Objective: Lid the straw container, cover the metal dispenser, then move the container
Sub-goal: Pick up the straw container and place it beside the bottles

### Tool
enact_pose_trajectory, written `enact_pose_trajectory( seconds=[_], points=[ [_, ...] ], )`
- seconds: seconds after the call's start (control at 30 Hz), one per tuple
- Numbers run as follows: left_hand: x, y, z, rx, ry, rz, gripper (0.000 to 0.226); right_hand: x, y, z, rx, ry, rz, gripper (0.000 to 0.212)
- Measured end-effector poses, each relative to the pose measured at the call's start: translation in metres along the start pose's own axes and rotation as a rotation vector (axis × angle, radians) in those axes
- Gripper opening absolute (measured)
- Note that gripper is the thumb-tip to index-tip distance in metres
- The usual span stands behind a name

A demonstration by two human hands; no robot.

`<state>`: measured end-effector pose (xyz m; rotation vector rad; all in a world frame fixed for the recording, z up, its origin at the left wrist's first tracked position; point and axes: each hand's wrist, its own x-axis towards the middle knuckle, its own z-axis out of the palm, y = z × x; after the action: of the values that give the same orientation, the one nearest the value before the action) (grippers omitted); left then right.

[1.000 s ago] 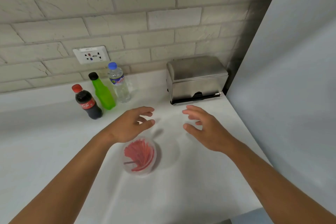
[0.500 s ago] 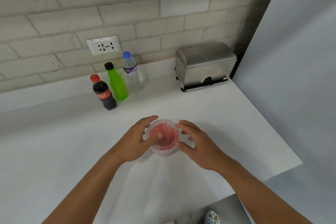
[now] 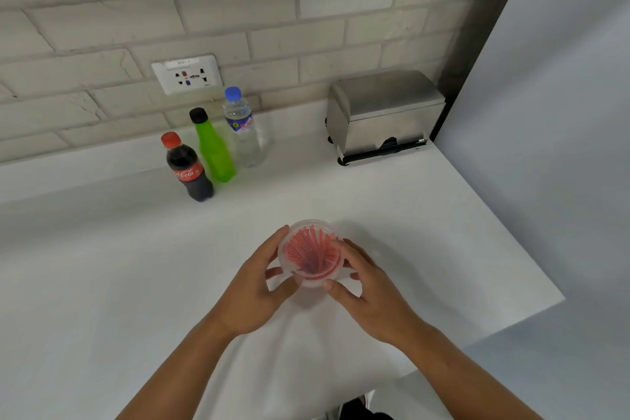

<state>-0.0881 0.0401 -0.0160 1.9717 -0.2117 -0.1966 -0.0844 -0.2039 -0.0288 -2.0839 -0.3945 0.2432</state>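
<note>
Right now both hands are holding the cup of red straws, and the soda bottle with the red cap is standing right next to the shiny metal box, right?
Not quite. In the head view, the left hand and right hand do hold the cup of red straws, but the soda bottle stands well apart from the metal box. It stands beside the green bottle.

We see a café-style drinks corner: a white counter [image 3: 392, 215], bottled drinks [image 3: 211, 147], a metal dispenser [image 3: 385, 112] and a brick-tile wall [image 3: 238, 10].
</note>
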Motion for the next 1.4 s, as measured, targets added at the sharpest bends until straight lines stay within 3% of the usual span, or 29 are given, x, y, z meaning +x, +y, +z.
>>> enact_pose_trajectory(
  seconds=[0.33, 0.7, 1.4],
  points=[
    [0.033, 0.003, 0.001, 0.026, 0.009, -0.076, 0.076, 0.033, 0.012, -0.014, 0.042, 0.01, 0.012, 0.066],
    [0.082, -0.002, -0.008, 0.013, 0.036, -0.163, 0.085, 0.088, 0.024, -0.026, 0.115, 0.072, 0.005, 0.055],
    [0.216, -0.002, -0.048, -0.117, 0.208, -0.285, 0.076, 0.239, 0.033, -0.04, 0.269, 0.111, -0.032, 0.05]
  ],
)
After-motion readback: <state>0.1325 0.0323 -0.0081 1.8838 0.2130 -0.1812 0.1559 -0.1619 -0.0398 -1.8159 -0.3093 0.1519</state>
